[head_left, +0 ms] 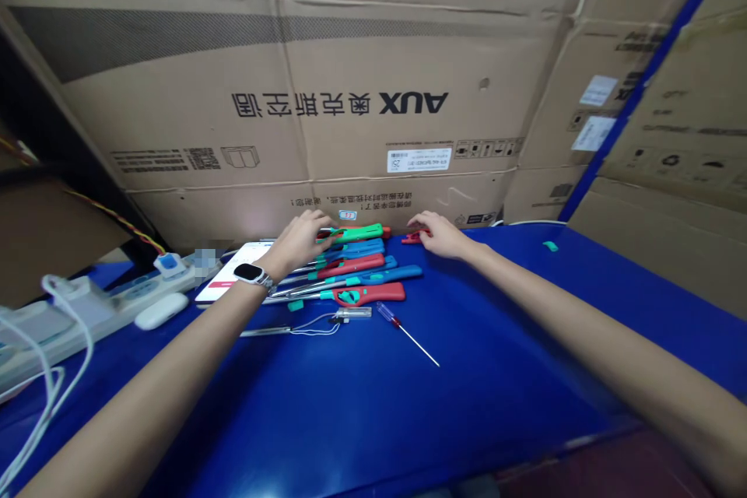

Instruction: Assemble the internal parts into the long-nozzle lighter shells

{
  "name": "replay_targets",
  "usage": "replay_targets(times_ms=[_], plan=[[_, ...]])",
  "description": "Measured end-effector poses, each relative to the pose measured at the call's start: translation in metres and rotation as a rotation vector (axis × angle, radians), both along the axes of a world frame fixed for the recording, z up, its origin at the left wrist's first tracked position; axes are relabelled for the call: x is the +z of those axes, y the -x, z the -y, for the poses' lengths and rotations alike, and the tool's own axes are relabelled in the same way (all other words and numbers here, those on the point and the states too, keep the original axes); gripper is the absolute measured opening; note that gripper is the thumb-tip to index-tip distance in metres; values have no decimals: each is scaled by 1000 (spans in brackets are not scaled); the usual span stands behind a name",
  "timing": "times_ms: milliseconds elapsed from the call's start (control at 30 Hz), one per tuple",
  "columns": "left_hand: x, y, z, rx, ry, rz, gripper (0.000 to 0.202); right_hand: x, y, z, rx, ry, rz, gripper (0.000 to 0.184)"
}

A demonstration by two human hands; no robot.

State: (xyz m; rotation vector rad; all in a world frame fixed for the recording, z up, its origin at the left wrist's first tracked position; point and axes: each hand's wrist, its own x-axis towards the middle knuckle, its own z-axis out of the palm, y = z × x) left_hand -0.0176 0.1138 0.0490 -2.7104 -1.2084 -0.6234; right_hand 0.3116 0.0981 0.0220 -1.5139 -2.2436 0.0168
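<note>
Several long-nosed gas lighters lie in a row on the blue table, handles to the right and metal barrels to the left. At the back of the row, my left hand [300, 241] is closed around the front end of a green lighter [365, 232]. My right hand [444, 235] has its fingers closed on a small red plastic piece [412, 237], mostly covered by the fingers. Nearer me are a blue lighter [394, 275] and a red lighter [379, 294] with a green trigger. A screwdriver [390, 316] with a clear purple handle lies in front of them.
Loose lighter parts with wires [353, 313] lie beside the screwdriver. A phone [233, 272] is under my left wrist. At left stand a power strip [128, 296] with cables and a white case [162, 311]. Cardboard [350, 62] walls the back; a green bit [550, 247] lies right.
</note>
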Motion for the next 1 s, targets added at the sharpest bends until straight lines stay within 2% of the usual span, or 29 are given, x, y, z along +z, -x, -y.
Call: replay_targets(times_ms=[133, 233, 367, 500, 667, 800, 900, 1000], plan=[[6, -60, 10, -111, -15, -42, 20, -9, -20, 15, -130, 40, 47, 36], [4, -112, 7, -173, 32, -125, 17, -14, -29, 20, -191, 37, 52, 37], [-10, -167, -11, -140, 97, -208, 22, -20, -39, 17, -257, 60, 55, 42], [-27, -196, -30, -80, 151, -250, 29, -28, -50, 5, -280, 109, 48, 45], [-34, -202, -39, -60, 179, -252, 29, -36, -60, -1, -169, 104, -5, 36], [-24, -194, -34, -86, 187, -241, 31, -34, -59, 10, -102, 74, -89, 34], [-7, -174, -17, -111, 163, -216, 32, -26, -47, 28, -36, -15, -280, 32], [8, -134, 13, -163, 118, -134, 33, -16, -20, 54, 104, -54, -421, 30]])
